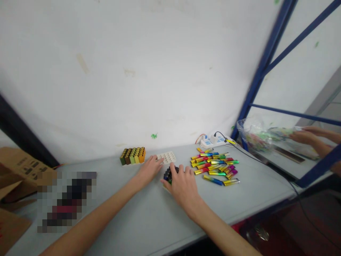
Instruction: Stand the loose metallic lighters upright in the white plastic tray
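My left hand (149, 170) is at the near left edge of a white tray (169, 156) with rows of small holes, its fingers closed on that edge. The tray lies flat near the wall. My right hand (184, 182) curls over a compact block of dark, black-topped pieces (167, 175) just in front of the tray. My palm and fingers hide most of that block. Right of my right hand lies a loose pile of shiny lighter-like sticks (213, 163) in metallic gradient colours. To the left, a block of upright gold-topped pieces (132, 156) stands in tight rows, green through orange.
A white power strip (216, 141) with plugs and a black cable sits behind the pile. Blue metal frame bars (255, 81) rise at the right. Beyond them, another person's hands (310, 137) handle a clear plastic bag (257, 137). Cardboard boxes (29, 165) stand at the left.
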`<action>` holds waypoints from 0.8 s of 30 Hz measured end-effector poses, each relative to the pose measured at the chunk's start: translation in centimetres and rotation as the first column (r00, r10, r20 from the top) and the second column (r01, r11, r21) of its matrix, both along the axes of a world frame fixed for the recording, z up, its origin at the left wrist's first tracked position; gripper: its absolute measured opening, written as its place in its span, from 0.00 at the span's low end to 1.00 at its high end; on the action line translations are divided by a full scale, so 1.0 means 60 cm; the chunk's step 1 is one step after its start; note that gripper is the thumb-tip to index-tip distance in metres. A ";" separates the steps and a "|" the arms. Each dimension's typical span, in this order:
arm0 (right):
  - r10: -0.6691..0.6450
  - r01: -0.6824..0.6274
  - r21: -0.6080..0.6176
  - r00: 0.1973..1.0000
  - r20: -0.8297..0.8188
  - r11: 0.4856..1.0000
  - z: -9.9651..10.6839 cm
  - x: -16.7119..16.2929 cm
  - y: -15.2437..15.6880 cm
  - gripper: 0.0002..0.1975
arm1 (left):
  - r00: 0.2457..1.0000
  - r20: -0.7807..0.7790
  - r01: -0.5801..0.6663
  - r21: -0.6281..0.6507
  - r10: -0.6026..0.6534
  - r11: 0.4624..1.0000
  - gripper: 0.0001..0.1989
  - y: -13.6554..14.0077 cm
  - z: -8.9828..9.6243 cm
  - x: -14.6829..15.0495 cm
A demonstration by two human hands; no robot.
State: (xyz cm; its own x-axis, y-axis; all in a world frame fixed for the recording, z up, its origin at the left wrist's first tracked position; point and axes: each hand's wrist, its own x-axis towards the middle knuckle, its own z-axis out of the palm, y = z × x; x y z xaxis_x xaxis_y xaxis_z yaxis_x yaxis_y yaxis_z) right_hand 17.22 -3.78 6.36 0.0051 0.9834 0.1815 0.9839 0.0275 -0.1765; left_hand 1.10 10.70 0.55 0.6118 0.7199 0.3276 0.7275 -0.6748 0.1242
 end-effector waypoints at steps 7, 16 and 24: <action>-0.022 0.022 -0.035 1.000 0.003 0.999 0.012 -0.015 -0.001 0.34 | 0.997 0.062 -0.047 -0.009 0.047 0.999 0.18 0.021 0.004 0.012; -0.101 0.101 -0.079 0.995 -0.003 0.992 0.031 -0.050 0.024 0.29 | 0.947 0.314 -0.011 -0.176 0.067 0.984 0.25 -0.121 0.036 -0.064; -0.116 0.095 -0.118 0.976 -0.184 0.988 0.050 -0.030 0.060 0.28 | 0.929 0.367 0.047 -0.229 0.042 0.972 0.40 -0.222 -0.007 -0.055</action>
